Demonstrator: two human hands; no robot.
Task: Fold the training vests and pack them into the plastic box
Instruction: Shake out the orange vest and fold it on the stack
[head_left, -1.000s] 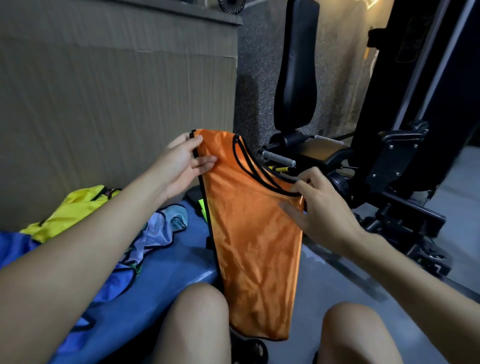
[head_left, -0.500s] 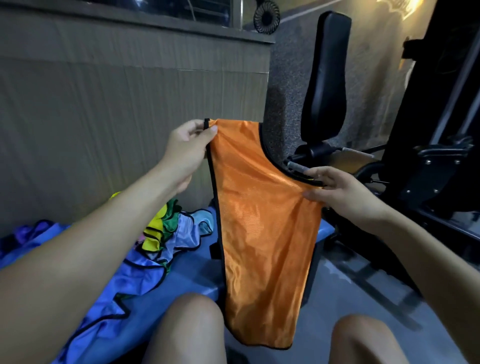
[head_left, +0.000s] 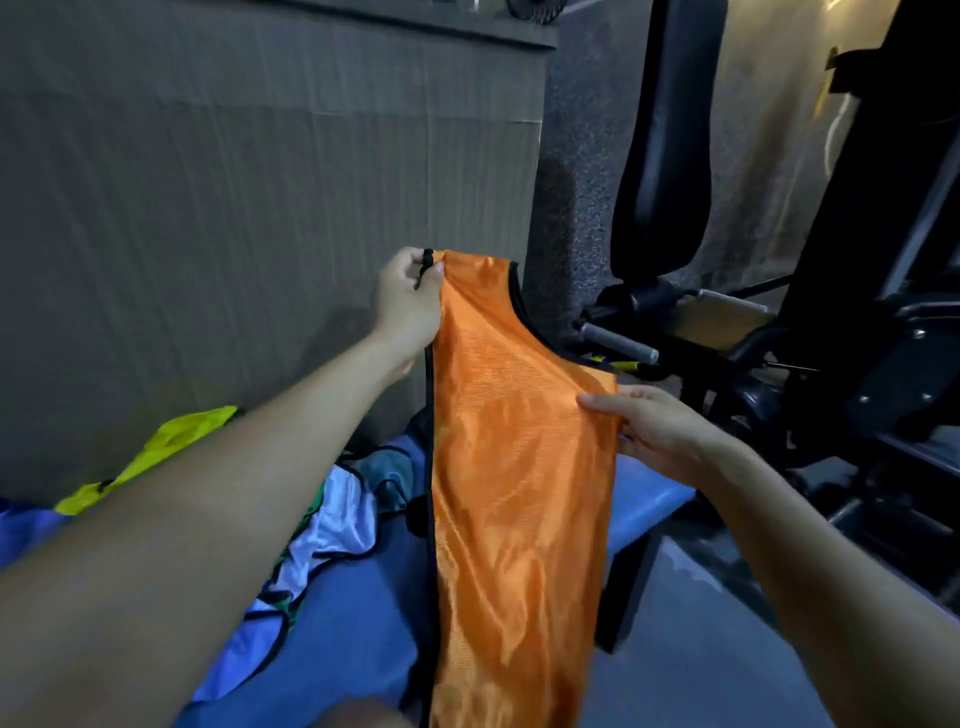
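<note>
A person holds an orange vest (head_left: 519, 467) upright in the air in front of their knees, already doubled lengthwise. The left hand (head_left: 408, 306) pinches the shoulder strap at the top, fingers closed on it. The right hand (head_left: 660, 431) grips the lower armhole edge. Other vests (head_left: 332, 519) lie heaped on the blue table (head_left: 644, 499) to the left. No plastic box is visible. The slippery fabric could slide out of line if either grip loosens, spoiling the fold.
</note>
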